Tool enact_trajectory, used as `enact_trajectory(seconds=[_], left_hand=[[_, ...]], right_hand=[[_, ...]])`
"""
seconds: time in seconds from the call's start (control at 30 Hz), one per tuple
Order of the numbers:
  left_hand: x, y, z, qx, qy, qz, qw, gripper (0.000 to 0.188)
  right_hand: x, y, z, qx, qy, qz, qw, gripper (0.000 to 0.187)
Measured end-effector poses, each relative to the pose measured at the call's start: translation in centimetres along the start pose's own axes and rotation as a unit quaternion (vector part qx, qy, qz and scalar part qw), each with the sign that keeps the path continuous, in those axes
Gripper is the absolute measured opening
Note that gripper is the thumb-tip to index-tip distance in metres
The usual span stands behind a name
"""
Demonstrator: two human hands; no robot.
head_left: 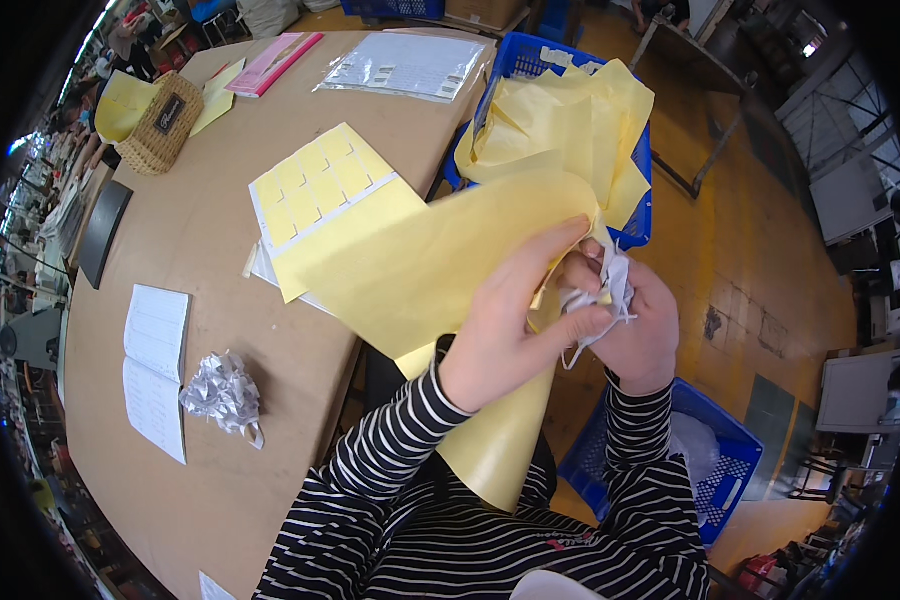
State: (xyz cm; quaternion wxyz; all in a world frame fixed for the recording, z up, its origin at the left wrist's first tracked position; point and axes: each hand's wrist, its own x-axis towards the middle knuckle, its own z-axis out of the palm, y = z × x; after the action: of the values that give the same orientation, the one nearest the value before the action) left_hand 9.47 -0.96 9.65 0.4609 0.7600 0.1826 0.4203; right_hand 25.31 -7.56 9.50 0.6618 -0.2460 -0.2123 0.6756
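Observation:
A large sheet of yellow paper (400, 270) curves from the table's edge over my lap, its lower part rolled downward. My left hand (515, 315) is closed on the sheet's right edge, thumb reaching toward my other hand. Close beside it, my right hand (645, 325) is closed around a bunch of crumpled white paper strips (618, 282), with some ends hanging loose. Under the sheet's far left part lies a yellow sheet of labels (315, 185) with cut marks and a white border.
On the brown table (240, 310) are an open notebook (155, 370), a crumpled paper ball (222, 392), a wicker basket (165, 125) and a plastic-wrapped stack of sheets (405, 65). A blue crate (642, 215) with yellow paper stands ahead; another blue crate (735, 455) is by my right side.

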Motion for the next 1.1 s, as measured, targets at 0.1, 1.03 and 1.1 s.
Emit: enact_trajectory(seconds=[0.1, 1.03, 1.1], left_hand=[[1.3, -0.4, -1.0, -0.036, -0.075, -0.043, 0.996, 0.070], [-4.9, -6.5, -0.4, -0.121, -0.082, -0.238, 0.960, 0.027], [-5.4, -6.3, -0.2, -0.132, -0.090, -0.220, 0.962, 0.025]], right_hand=[[-0.1, -1.0, 0.1, -0.135, 0.059, -0.023, 0.989, 0.037], [-4.3, -0.9, -1.4, -0.376, 0.124, -0.296, 0.869, 0.059], [-4.5, -1.0, -1.0, -0.431, 0.116, -0.200, 0.873, 0.051]])
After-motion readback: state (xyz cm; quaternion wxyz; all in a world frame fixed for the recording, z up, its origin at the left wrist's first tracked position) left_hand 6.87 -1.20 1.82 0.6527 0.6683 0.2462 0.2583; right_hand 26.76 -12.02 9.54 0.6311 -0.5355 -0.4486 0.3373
